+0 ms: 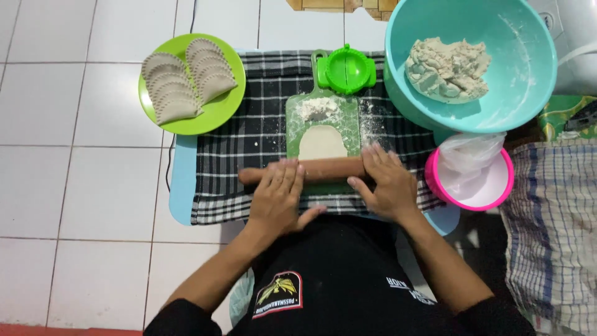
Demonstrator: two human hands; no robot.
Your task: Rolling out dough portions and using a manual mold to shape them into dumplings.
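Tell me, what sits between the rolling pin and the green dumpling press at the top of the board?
In the head view, a flattened oval of dough and then a small heap of flour lie on the green board between the rolling pin and the dumpling press.

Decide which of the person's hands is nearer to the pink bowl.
Right. The right hand rests on the rolling pin just beside the pink bowl; the left hand lies farther away, across the green board.
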